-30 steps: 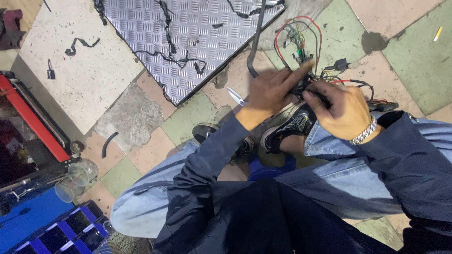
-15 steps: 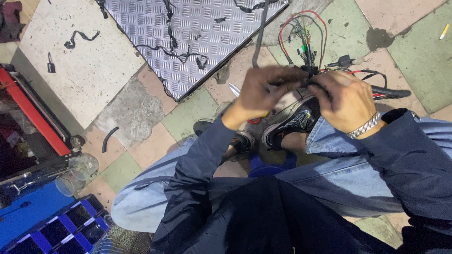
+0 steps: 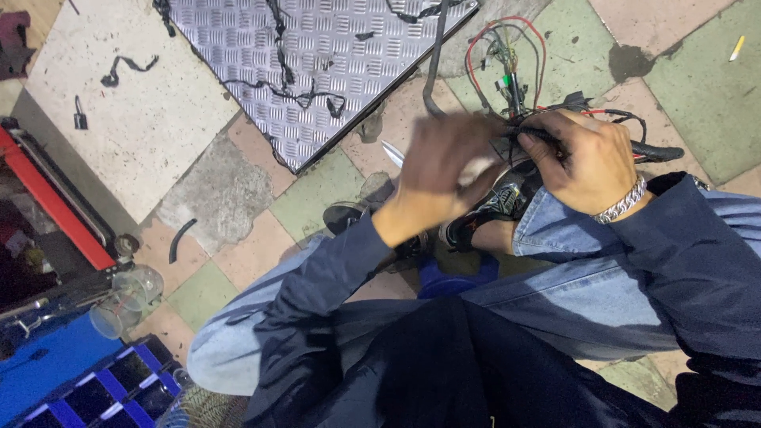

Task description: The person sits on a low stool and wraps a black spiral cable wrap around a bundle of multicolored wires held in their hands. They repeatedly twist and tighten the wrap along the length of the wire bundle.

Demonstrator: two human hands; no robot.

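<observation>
Head view, looking down at a person seated low over a tiled floor (image 3: 333, 182), knees in blue jeans spread and dark sneakers planted below the hands. The right hand (image 3: 590, 158), with a silver chain bracelet (image 3: 622, 202) at the wrist, is closed around a bundle of black, red and green wires, a wiring harness (image 3: 515, 87), gripping it where the strands gather just above the shoes; the loose loops of the harness fan out over the floor beyond the knuckles. The left hand (image 3: 440, 170) is blurred with motion, its fingers bent close to the bundle near the right hand; whether it grips the wires or something small and pale cannot be told. Compared with a second ago, the left hand has pulled in from the wires toward the body and down, while the right hand has stayed clamped on the same gathering point, so the harness is being worked at that spot rather than moved elsewhere. A slim silver tool (image 3: 392, 150) lies on the floor just left of the left hand. Further up lies a checker-plate metal sheet (image 3: 317, 63) strewn with scraps of black tape, and at lower left stands a blue parts bin (image 3: 95, 388).
</observation>
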